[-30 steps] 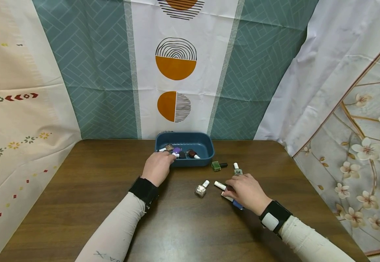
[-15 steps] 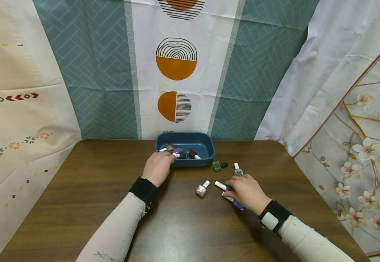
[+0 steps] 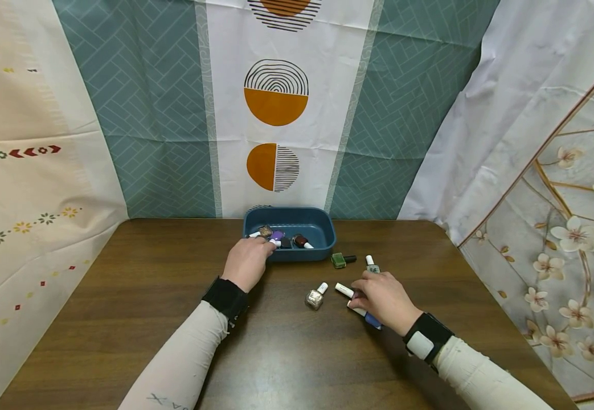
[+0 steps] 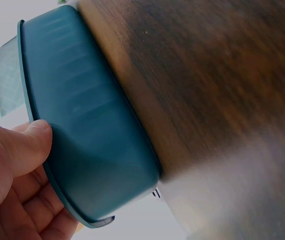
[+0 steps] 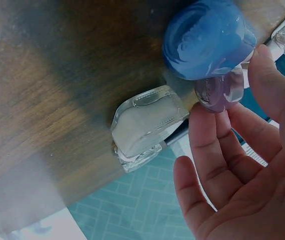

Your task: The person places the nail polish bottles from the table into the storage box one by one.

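Observation:
My left hand [image 3: 248,263] grips the near-left rim of a dark blue plastic bin [image 3: 299,254]. In the left wrist view the thumb presses the bin's outer wall [image 4: 87,115] while the fingers curl behind the rim. Out on the table, my right hand [image 3: 386,302] holds a mauve nail polish bottle [image 5: 220,92] with a white cap [image 3: 344,290], fingertips against its glass and thumb opposite. Beside it lies a blue nail polish bottle [image 3: 372,320], large in the right wrist view. A pale nail polish bottle [image 5: 150,120] lies under the right palm.
Several nail polish bottles, purple [image 3: 277,235] and dark red [image 3: 299,240] among them, lie inside the bin. Outside lie a green bottle [image 3: 338,261], a silver glitter bottle [image 3: 314,299] and a speckled one [image 3: 373,268]. Fabric hangs behind the wooden table [image 3: 122,319].
The right hand has shifted very slightly, and more of the mauve bottle shows beside its fingers. My left hand and the bin stay put.

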`<control>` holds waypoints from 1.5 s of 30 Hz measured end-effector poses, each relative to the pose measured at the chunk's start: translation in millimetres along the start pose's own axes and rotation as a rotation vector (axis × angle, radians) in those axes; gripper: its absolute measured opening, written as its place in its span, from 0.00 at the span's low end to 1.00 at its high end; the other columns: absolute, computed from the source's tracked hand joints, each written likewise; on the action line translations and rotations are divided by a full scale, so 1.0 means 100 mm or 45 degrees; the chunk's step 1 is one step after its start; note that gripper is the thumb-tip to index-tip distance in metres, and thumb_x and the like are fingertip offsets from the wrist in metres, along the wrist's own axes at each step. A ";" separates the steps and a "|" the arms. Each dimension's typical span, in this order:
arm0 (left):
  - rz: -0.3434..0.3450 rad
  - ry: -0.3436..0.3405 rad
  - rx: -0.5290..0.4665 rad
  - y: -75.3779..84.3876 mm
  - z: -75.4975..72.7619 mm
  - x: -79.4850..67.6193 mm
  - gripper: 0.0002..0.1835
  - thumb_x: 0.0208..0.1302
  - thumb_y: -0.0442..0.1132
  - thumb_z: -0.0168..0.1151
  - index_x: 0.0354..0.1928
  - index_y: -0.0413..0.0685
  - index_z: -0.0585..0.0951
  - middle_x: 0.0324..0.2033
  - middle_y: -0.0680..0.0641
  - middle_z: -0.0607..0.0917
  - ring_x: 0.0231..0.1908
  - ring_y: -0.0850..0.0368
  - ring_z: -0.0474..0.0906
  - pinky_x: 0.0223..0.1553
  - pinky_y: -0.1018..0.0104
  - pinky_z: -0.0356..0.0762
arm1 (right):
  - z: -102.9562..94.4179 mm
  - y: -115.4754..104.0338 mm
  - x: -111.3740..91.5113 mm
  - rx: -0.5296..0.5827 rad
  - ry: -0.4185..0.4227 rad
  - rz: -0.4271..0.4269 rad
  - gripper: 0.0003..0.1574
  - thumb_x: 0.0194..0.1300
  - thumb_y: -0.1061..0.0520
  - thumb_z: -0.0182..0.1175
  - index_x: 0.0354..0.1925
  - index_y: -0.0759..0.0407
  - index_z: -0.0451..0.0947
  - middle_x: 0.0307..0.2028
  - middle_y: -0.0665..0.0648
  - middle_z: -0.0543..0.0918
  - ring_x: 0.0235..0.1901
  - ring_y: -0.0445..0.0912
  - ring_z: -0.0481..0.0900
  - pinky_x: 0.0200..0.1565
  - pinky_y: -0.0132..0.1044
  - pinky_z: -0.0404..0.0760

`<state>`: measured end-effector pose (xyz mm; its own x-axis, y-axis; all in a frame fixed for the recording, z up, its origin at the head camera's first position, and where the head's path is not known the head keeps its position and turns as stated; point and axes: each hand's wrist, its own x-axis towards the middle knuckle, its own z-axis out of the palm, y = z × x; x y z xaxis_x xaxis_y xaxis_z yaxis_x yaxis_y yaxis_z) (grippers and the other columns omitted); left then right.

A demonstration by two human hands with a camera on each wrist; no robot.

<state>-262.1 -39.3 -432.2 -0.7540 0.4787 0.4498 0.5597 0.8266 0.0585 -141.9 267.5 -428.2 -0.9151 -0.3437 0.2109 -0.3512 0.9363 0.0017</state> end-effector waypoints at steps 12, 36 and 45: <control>0.005 0.010 0.008 0.00 0.01 0.00 0.07 0.61 0.40 0.62 0.40 0.55 0.85 0.33 0.52 0.86 0.34 0.55 0.81 0.44 0.58 0.78 | 0.02 0.01 0.00 0.034 0.012 0.011 0.15 0.49 0.40 0.69 0.34 0.45 0.84 0.26 0.42 0.74 0.25 0.35 0.69 0.36 0.38 0.69; 0.020 0.010 0.004 -0.01 -0.01 -0.01 0.07 0.61 0.39 0.62 0.40 0.55 0.85 0.32 0.51 0.85 0.34 0.54 0.81 0.44 0.57 0.78 | 0.01 -0.02 0.02 -0.013 0.037 0.005 0.08 0.52 0.47 0.69 0.33 0.44 0.83 0.26 0.39 0.80 0.26 0.35 0.74 0.38 0.37 0.72; 0.023 0.008 -0.007 -0.01 -0.02 -0.01 0.07 0.62 0.39 0.61 0.40 0.54 0.85 0.32 0.51 0.86 0.34 0.53 0.81 0.44 0.57 0.78 | -0.12 -0.05 0.06 0.015 0.149 -0.019 0.10 0.49 0.48 0.72 0.32 0.45 0.83 0.25 0.39 0.80 0.26 0.34 0.74 0.38 0.39 0.73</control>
<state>-261.2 -40.9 -431.3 -0.7417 0.4918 0.4561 0.5752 0.8162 0.0553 -143.4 262.1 -414.9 -0.8806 -0.3460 0.3239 -0.3676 0.9300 -0.0058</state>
